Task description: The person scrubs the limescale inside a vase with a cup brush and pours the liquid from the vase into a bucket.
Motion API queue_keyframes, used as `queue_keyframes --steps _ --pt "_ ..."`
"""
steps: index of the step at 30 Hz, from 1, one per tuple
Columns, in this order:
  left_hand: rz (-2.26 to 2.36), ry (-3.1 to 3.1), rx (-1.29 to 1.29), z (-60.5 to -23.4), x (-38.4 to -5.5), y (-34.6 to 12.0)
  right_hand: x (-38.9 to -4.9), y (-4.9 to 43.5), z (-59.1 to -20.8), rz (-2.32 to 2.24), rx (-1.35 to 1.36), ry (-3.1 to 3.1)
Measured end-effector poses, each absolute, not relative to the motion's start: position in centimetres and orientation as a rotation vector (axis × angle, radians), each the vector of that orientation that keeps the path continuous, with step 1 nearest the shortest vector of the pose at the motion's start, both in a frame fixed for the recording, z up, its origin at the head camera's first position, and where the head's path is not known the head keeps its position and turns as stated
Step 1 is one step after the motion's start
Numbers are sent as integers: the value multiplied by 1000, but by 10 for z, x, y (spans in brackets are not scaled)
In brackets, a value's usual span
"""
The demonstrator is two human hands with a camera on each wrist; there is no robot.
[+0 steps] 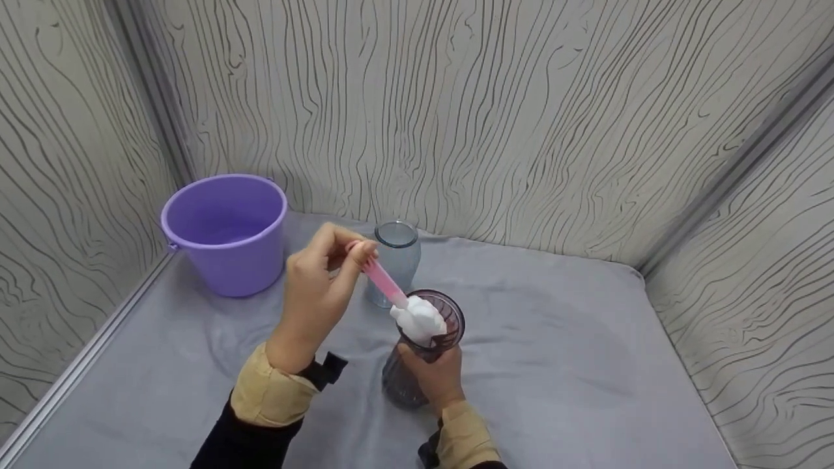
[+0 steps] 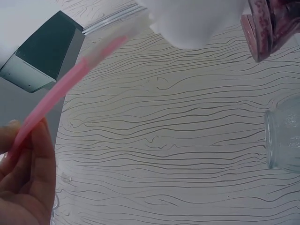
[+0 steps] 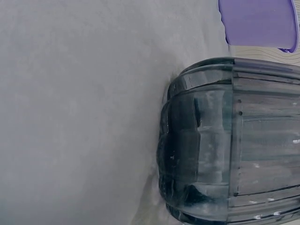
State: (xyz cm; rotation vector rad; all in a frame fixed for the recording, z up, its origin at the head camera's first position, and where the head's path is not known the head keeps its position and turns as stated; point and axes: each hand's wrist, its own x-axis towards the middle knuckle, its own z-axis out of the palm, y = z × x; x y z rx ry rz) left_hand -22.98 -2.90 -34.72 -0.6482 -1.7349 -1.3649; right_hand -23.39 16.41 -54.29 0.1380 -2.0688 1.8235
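Observation:
My left hand (image 1: 319, 280) pinches the pink handle of a sponge brush (image 1: 384, 281) between thumb and fingers. Its white sponge head (image 1: 420, 319) sits in the flared mouth of a dark purple-tinted glass vase (image 1: 405, 381), partly above the rim. Around the upper part of that vase, my right hand (image 1: 442, 374) is wrapped, and the vase leans. From the left wrist, the pink handle (image 2: 58, 91) slants up toward the white sponge (image 2: 192, 23). Only the vase's ribbed base (image 3: 197, 145) fills the right wrist view; the right hand is hidden there.
A pale blue glass vase (image 1: 399, 264) stands just behind the dark one. At the back left is a purple bucket (image 1: 241, 267). Grey cloth (image 1: 554, 365) covers the table, and wood-patterned panels (image 1: 456, 117) enclose it at the back and sides.

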Motion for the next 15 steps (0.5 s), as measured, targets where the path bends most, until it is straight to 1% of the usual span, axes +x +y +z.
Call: queue_keyframes --steps 10,15 --pt "-1490 -1638 -503 -350 -233 -48 -236 165 -545 1809 231 -2040" --pt "-1555 -1573 -451 -357 -237 -59 -236 166 -547 1719 261 -2045"
